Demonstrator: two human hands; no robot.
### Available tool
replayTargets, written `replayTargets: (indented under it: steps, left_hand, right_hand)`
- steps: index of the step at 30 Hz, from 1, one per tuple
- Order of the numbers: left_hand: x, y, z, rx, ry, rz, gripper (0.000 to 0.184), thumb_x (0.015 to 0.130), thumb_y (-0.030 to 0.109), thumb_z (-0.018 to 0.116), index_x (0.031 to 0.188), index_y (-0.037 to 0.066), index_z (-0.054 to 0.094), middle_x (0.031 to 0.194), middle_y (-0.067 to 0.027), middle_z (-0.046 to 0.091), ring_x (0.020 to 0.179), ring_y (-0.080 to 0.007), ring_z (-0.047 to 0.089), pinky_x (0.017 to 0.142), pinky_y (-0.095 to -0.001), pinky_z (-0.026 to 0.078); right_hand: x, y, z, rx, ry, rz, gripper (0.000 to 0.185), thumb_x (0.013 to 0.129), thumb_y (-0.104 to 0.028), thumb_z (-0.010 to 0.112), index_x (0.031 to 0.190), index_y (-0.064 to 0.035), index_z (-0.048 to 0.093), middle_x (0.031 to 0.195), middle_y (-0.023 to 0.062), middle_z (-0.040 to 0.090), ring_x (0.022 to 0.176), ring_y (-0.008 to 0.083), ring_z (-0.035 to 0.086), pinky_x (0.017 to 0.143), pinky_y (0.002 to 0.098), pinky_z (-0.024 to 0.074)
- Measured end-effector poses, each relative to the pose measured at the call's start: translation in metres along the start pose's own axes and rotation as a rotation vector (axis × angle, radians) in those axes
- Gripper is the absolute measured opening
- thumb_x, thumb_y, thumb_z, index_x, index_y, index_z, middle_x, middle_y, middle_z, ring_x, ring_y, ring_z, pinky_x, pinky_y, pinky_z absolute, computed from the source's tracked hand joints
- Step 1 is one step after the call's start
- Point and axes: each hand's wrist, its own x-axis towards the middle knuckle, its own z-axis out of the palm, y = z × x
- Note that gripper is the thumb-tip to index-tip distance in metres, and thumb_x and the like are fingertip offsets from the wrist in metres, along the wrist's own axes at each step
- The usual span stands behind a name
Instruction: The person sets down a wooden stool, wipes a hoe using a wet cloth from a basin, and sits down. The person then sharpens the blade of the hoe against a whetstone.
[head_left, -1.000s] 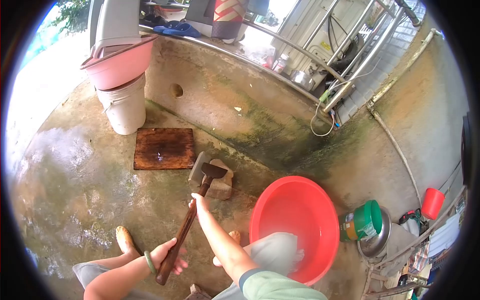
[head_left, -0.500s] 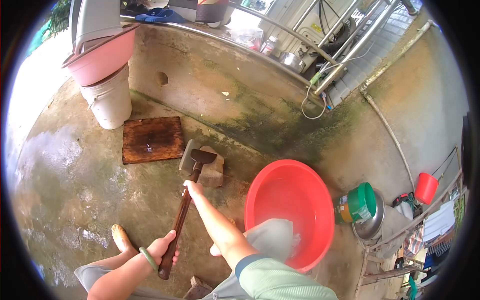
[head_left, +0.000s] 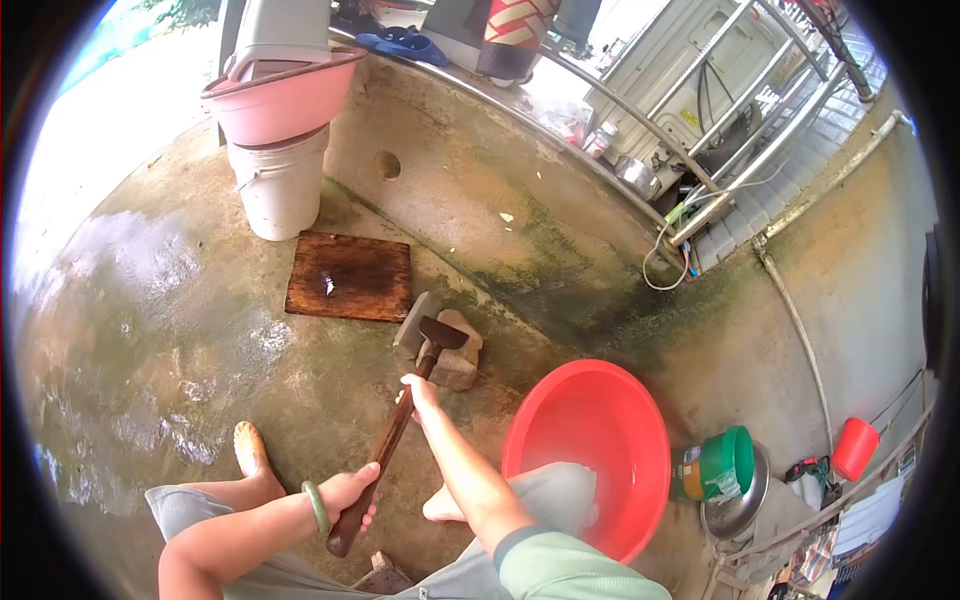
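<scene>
A long-handled axe (head_left: 405,418) with a dark metal head and brown wooden handle lies slanted across the middle of the view. My left hand (head_left: 352,492), with a green bangle at the wrist, is wrapped round the handle near its butt end. Further up, just below the head, my right hand (head_left: 422,394) grips the same handle. The axe head is over a grey block (head_left: 416,322) and a brownish stone (head_left: 458,362); whether it touches them I cannot tell. Beyond the blocks, a dark wet wooden board (head_left: 350,277) lies flat on the floor.
At my right knee stands a large red basin (head_left: 630,480) with water in it. Past it are a green bucket (head_left: 728,462) and a metal lid (head_left: 757,500). A pink basin (head_left: 285,105) tops a white bucket (head_left: 280,190) at the back left. The concrete floor (head_left: 200,350) is wet.
The camera view has turned, so the board, stones and buckets sit further right in the picture. Both hands keep their hold on the axe handle, its head still over the stones.
</scene>
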Motion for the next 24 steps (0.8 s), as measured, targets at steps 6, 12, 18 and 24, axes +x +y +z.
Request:
replayTargets:
  steps: [6,12,18,24]
  left_hand:
    - [-0.001,-0.052,0.001,0.141,0.053,0.014,0.054,0.086,0.056,0.04,0.083,0.002,0.046,0.059,-0.0098,0.05,0.045,-0.0209,0.052,0.042,-0.0371,0.048]
    - [0.022,0.006,-0.026,0.116,-0.005,-0.01,0.053,0.087,0.055,0.039,0.079,0.003,0.046,0.06,-0.0077,0.049,0.046,-0.0193,0.051,0.043,-0.0356,0.047]
    - [-0.012,-0.052,-0.002,0.144,-0.039,-0.081,0.052,0.086,0.055,0.043,0.084,0.004,0.048,0.063,-0.0101,0.052,0.049,-0.0197,0.053,0.044,-0.0343,0.048]
    - [0.025,0.006,-0.02,0.155,-0.01,-0.009,0.056,0.086,0.057,0.038,0.075,0.003,0.046,0.058,-0.0077,0.049,0.045,-0.0172,0.05,0.04,-0.033,0.045]
  right_hand:
    - [-0.033,0.033,-0.022,-0.079,0.056,0.032,0.023,0.07,-0.015,0.062,0.081,0.0016,0.049,0.061,0.0111,0.052,0.05,0.0241,0.055,0.048,0.0383,0.0498]
    - [0.009,-0.006,0.002,-0.072,0.146,-0.028,0.023,0.069,-0.013,0.062,0.078,0.0023,0.047,0.065,0.0122,0.052,0.054,0.0247,0.055,0.05,0.0378,0.0491]
    - [-0.057,0.031,-0.029,-0.046,0.125,-0.037,0.018,0.071,-0.009,0.061,0.076,0.0028,0.049,0.06,0.0107,0.052,0.048,0.0228,0.054,0.045,0.0373,0.0498]
    - [0.01,-0.003,-0.016,-0.074,0.239,-0.078,0.02,0.071,-0.009,0.06,0.078,0.004,0.047,0.062,0.0117,0.052,0.051,0.0231,0.054,0.049,0.0376,0.0502]
